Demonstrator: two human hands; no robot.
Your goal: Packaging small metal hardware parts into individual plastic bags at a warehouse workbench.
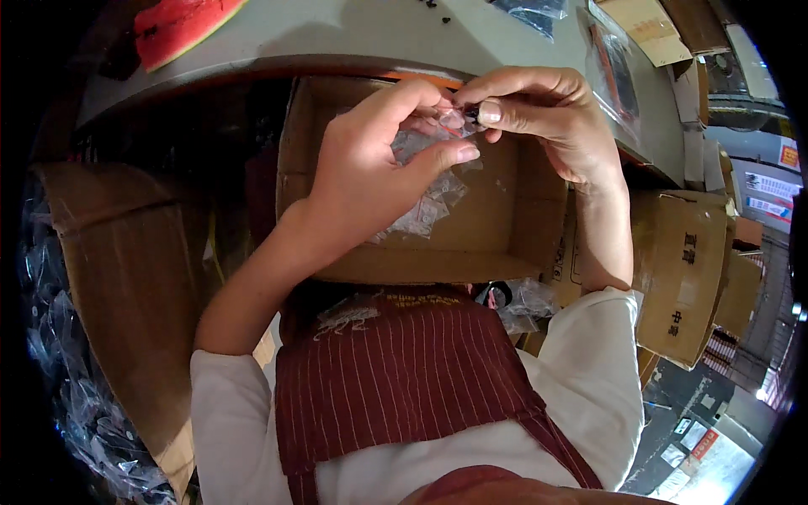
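1. Evidently both hands are busy, meeting above the open cardboard box (467,266), toward its far side.
2. Its fingers curled, the left hand (364,160) grips a small clear plastic bag (452,123) with a red line on it; the thumb stands apart from the fingers, on the near side.
3. Just to the right, the right hand (560,118) is closed in a pinch, thumb against fingers, on a small dark piece (472,111) at the bag's right edge; its exact shape is too small to tell.
4. Below the hands, more clear plastic bags (423,216) lie loosely in the box, partly hidden by the left hand.
5. On the near side is the person's dark red striped apron (387,379), over a white shirt (581,379).
6. Beyond the box runs a grey tabletop (337,34), bearing a watermelon slice (181,32) at far left and flat plastic packets (617,76) at right.
7. To the right stands a closed cardboard carton (677,278); to the left, a brown cardboard box (126,311) beside a heap of clear plastic packets (76,379).
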